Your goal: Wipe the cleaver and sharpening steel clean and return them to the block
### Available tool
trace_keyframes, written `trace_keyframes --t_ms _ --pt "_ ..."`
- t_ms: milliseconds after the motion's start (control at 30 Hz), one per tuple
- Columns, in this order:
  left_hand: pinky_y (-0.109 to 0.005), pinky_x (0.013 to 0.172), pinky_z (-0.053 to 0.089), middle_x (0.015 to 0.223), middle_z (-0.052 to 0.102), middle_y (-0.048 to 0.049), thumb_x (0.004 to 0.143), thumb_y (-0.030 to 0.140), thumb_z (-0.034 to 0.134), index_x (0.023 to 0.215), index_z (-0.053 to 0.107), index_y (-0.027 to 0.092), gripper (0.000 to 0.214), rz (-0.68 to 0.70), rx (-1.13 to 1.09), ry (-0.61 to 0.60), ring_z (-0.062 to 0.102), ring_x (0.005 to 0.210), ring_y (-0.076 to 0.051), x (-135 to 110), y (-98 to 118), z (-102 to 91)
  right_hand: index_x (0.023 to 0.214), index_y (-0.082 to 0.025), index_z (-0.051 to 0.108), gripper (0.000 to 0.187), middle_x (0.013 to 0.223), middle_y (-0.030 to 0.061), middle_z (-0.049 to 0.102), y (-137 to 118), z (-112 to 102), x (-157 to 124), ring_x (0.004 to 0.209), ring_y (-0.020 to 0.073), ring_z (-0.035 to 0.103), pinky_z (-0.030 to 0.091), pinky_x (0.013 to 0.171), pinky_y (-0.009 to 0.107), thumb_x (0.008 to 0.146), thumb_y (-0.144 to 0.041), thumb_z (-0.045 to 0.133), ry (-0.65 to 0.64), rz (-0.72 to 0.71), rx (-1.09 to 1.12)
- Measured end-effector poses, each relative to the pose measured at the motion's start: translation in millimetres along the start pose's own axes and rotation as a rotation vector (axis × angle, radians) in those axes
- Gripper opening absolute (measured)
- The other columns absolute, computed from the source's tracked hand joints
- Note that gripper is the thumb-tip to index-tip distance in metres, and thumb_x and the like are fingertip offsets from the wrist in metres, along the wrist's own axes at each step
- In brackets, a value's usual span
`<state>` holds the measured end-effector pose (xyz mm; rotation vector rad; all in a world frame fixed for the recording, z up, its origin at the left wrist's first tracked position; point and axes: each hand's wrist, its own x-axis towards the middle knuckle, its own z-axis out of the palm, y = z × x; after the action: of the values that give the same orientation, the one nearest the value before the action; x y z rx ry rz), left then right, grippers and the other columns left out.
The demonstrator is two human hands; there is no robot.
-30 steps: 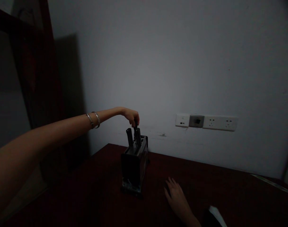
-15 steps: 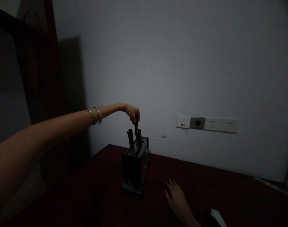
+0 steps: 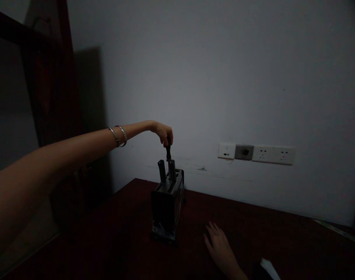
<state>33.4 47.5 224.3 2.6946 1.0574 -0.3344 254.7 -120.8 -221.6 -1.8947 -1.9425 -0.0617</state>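
Over the knife block (image 3: 163, 212), my left hand (image 3: 165, 134) is closed around the dark handle of a knife (image 3: 168, 152). A short stretch of its blade shows below the handle, and the rest is hidden by the block and the other handles. Two more dark knife handles (image 3: 161, 170) stand upright in the block's top slots. To the right of the block, my right hand (image 3: 218, 243) lies flat on the dark red table (image 3: 253, 233), fingers stretched out, holding nothing.
A pale wall with a row of sockets and switches (image 3: 256, 153) rises behind the table. At the left is a dark reddish door frame (image 3: 68, 77). A thin pale strip (image 3: 337, 231) lies at the table's right edge, and a white item (image 3: 269, 268) at the bottom.
My left hand has risen slightly with the knife, and more of the blade shows above the block. My right hand has stayed in place on the table.
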Motion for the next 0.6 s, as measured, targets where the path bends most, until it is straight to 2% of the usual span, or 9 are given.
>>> trace_keyframes --t_ms 233,467,600 --pt "-0.033 0.071 0.048 0.077 0.069 -0.0035 0.055 0.024 0.070 0.093 0.068 0.018 0.039 0.008 -0.031 -0.001 0.061 0.072 -0.017 -6 3 -13.4 0.120 -0.007 0.054 0.048 0.130 0.0144 0.047 0 0 -1 0.125 0.0283 0.037 0.029 0.103 0.044 0.086 -0.033 0.033 0.022 -0.007 0.011" --pt "-0.036 0.075 0.047 0.081 0.069 -0.0039 0.056 0.025 0.070 0.094 0.068 0.020 0.039 0.013 -0.055 -0.007 0.061 0.075 -0.018 -14 4 -25.6 0.121 -0.006 0.053 0.050 0.131 0.0151 0.046 -2 -5 0 0.125 0.0289 0.038 0.028 0.103 0.045 0.085 -0.034 0.032 -0.014 0.009 0.017" --pt "-0.038 0.080 0.044 0.085 0.068 -0.0042 0.057 0.026 0.070 0.099 0.067 0.020 0.042 -0.003 -0.038 -0.005 0.060 0.079 -0.019 -18 8 -32.6 0.120 -0.007 0.054 0.049 0.130 0.0145 0.047 -1 -3 0 0.124 0.0285 0.038 0.029 0.103 0.044 0.084 -0.034 0.034 0.016 0.006 0.025"
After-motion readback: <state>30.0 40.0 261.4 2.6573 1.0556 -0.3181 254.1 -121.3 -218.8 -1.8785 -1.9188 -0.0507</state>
